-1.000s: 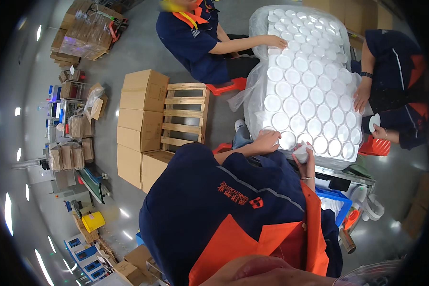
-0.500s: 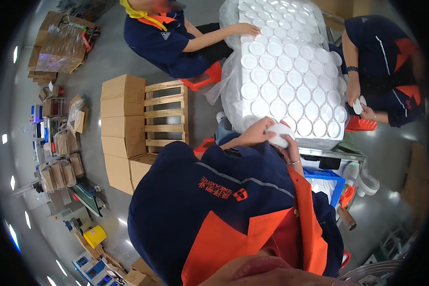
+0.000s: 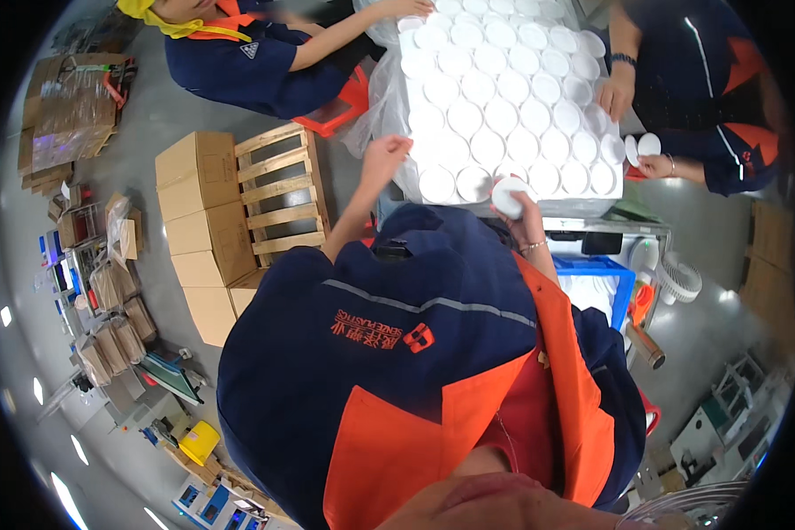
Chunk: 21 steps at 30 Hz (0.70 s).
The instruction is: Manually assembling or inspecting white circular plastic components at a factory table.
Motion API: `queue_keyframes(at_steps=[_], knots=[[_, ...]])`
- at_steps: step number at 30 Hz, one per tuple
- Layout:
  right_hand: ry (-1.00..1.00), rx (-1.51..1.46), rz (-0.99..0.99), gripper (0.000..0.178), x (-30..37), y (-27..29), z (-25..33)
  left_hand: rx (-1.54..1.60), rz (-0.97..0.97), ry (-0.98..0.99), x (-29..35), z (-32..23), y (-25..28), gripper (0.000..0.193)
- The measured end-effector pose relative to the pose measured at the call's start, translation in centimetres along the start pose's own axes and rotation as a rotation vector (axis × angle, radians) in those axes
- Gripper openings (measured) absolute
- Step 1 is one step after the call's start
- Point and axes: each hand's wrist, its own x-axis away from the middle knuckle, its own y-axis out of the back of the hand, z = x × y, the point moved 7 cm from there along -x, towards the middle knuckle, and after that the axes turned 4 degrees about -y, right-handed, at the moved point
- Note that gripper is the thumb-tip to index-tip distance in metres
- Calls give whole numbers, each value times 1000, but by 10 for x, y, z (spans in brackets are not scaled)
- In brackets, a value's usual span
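Rows of white round lids (image 3: pixel 501 116) cover the tabletop in front of me. At the near edge, my right hand (image 3: pixel 530 219) is closed around a white round lid (image 3: pixel 508 197), tilted toward me; whether more lids are stacked under it I cannot tell. My left hand (image 3: pixel 385 161) is raised by the table's left edge, over the clear plastic sheet (image 3: pixel 377 110). Its fingers are loosely bent and point at the nearest rows, with nothing visible in them.
A co-worker's hand (image 3: pixel 408 7) touches the far left rows. On the right, another person's hand (image 3: pixel 654 166) holds white lids. Cardboard boxes (image 3: pixel 194 181) and a wooden pallet (image 3: pixel 278 190) stand left. A blue crate (image 3: pixel 625 291) and a white fan (image 3: pixel 678 278) are at right.
My left hand has let go of the lid and moved left, away from my right hand, which keeps the lid. The view has shifted, and a hand on the right now reaches to the lids.
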Motion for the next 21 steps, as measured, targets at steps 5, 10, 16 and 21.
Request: queue_keyframes(at_steps=[5,10,16,21], knots=[[63,-38,-143,49,5,26,12,-115,-134,-39,-9,-11,27,21],[43,14,-150,49,10,26,10,-246,-248,-229,-17,-31,30,17],[22,71,-108,47,12,13,5,-223,-121,-307,-17,-64,-20,17],[54,42,-156,48,14,21,4,-136,127,-269,-22,-51,-100,18]])
